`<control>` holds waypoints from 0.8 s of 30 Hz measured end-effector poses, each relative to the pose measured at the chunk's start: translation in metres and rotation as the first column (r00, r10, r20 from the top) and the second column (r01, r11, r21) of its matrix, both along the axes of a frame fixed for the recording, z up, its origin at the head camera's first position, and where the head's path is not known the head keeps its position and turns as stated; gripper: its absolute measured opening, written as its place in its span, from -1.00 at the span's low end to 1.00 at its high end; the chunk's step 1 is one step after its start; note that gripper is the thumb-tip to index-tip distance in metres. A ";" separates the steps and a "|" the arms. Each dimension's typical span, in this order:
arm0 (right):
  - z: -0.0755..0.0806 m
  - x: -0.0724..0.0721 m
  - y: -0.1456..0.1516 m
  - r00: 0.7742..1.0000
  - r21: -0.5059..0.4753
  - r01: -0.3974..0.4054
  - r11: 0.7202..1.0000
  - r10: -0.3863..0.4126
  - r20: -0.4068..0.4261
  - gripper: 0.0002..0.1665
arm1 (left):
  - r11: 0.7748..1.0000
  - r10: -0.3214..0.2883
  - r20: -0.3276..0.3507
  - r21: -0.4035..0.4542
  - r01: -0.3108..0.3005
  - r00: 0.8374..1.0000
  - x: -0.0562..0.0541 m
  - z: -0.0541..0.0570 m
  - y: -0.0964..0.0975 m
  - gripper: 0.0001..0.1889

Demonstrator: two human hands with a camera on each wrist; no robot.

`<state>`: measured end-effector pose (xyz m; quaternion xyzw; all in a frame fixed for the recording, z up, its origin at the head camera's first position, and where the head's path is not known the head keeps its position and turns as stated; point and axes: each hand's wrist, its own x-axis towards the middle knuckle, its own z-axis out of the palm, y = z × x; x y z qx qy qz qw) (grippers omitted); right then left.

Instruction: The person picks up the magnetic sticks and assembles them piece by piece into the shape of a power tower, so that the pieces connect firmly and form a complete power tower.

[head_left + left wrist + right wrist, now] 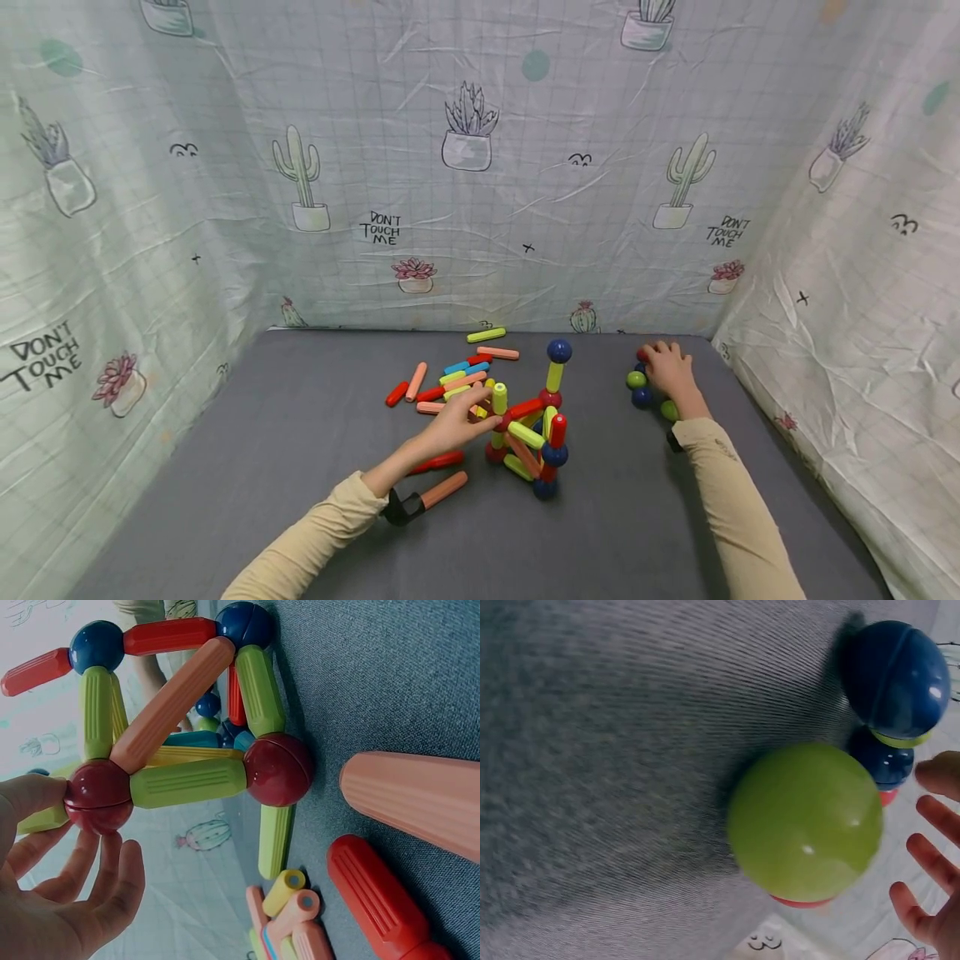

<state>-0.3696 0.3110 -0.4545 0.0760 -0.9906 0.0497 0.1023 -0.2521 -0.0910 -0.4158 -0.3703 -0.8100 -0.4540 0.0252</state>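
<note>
A frame of coloured magnetic rods and balls (527, 408) stands at mid-table, with a blue ball (559, 351) at its tallest tip. From its left side, my left hand (457, 421) pinches an upper red ball (99, 796) between thumb and fingers; rods run from that ball to others. Over at the right, my right hand (671, 371) hovers with fingers spread above a cluster of loose balls. Its fingertips are near a red ball (642, 354) at the back. A green ball (806, 823) and a blue ball (897, 679) lie beside the hand in the right wrist view.
Loose rods in several colours lie left of and behind the frame, among them a lone yellow-green rod (486, 335) at the back. A salmon rod (444, 490) and a red rod (438, 462) lie near the left wrist. A printed curtain (480, 208) surrounds the grey table (300, 467).
</note>
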 end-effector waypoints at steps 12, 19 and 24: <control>-0.017 0.004 0.004 0.991 0.033 -0.023 0.999 0.018 0.129 -0.48 | 1.000 -0.018 0.032 0.010 0.018 0.999 -0.009 -0.011 -0.002 -0.78; -0.017 0.005 0.005 0.997 0.007 0.015 1.000 -0.015 0.078 -0.53 | 1.000 -0.015 0.029 0.011 0.015 0.999 -0.009 -0.012 -0.002 -0.79; -0.003 0.012 -0.005 0.997 -0.034 0.073 0.997 -0.074 -0.024 -0.54 | 1.000 -0.018 0.026 0.014 0.018 0.999 -0.010 -0.013 -0.002 -0.80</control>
